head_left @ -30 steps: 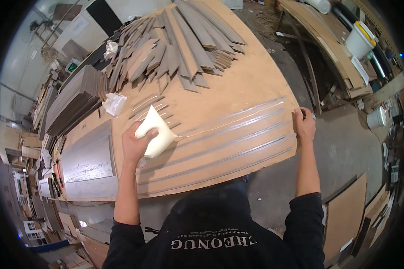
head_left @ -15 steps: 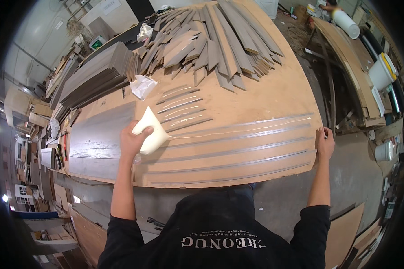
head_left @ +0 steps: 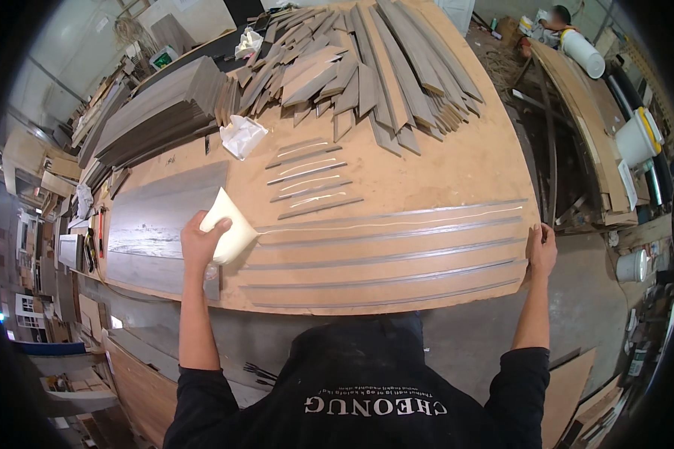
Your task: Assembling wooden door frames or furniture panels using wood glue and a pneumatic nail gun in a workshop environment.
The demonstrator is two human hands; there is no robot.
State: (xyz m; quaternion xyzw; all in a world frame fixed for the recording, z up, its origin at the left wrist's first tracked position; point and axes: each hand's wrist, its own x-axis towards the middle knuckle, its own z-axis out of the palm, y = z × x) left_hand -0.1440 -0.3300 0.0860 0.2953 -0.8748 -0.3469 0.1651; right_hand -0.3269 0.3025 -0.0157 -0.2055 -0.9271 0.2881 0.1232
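Note:
My left hand (head_left: 200,243) is closed around a soft cream-coloured glue bag (head_left: 228,228), its narrow tip pointing right. From the tip a thin cream bead (head_left: 397,223) runs rightward along the farthest of several long grey strips (head_left: 397,254) laid side by side; whether it touches the strip all along I cannot tell. Several short grey strips (head_left: 311,179) lie beyond the bag, some with cream beads on them. At the table's right edge, beside the strips' ends, my right hand (head_left: 542,251) has its fingers curled; what they grip is hidden.
Grey boards (head_left: 165,191) lie flat left of the bag, and a stack of boards (head_left: 157,112) stands behind them. Crumpled white plastic (head_left: 243,137) sits near a big heap of cut planks (head_left: 337,75). Another person (head_left: 558,19) is by a bench at the far right.
My left hand and the glue bag have moved left, and the cream bead now stretches farther left. My right hand stays at the table edge. The view has shifted slightly.

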